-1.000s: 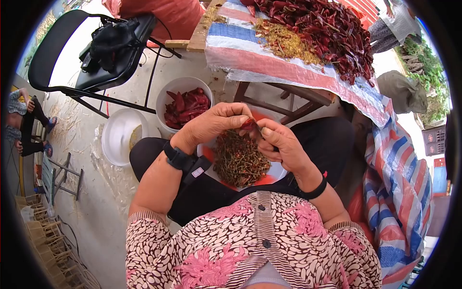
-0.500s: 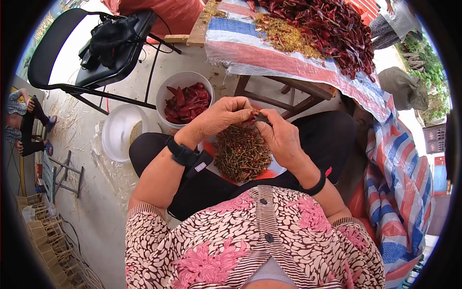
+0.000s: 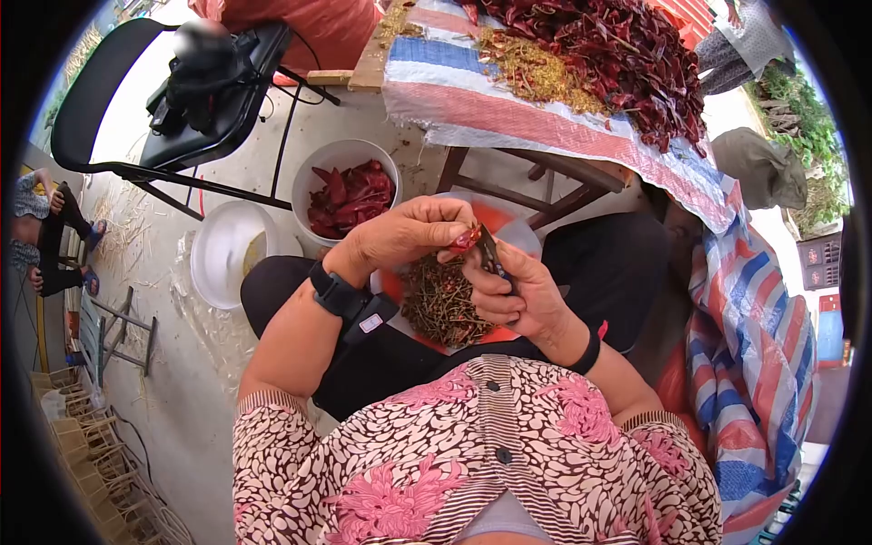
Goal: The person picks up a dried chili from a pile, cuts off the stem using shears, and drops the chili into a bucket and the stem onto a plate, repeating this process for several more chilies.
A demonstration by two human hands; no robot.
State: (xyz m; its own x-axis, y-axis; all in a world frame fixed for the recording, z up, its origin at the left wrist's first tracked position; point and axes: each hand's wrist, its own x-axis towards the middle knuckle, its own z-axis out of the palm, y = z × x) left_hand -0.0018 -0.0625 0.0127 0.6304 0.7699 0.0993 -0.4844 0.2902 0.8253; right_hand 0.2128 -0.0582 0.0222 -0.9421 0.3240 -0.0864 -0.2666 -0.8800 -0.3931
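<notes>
1. Item in hand: one dried chili (image 3: 466,239). It is small, deep red, glossy and wrinkled, and mostly hidden by fingers.
2. Setting: outdoors on a pale concrete floor (image 3: 182,400) strewn with straw.
   - A red dish (image 3: 525,238) with a white rim rests on the lap. It holds a heap of brownish stems (image 3: 442,304).
   - A white bucket (image 3: 318,156) of red chilies stands beside the left knee. A white bowl (image 3: 213,263) is just to its left.
   - Ahead, a table under a striped tarp (image 3: 509,113) carries a large pile of dried chilies (image 3: 609,54).
   - A black folding chair (image 3: 204,136) stands at upper left.
3. Left hand (image 3: 409,232): fingers are curled, and the thumb and fingertips are pinched closed on the chili.
4. Right hand (image 3: 513,291): it is closed around a dark tool (image 3: 489,250) that looks like scissors. I cannot tell how the blades are set.
5. Position: the chili sits at the left fingertips, touching the tool tip. It is held above the far edge of the dish, between the two hands.
</notes>
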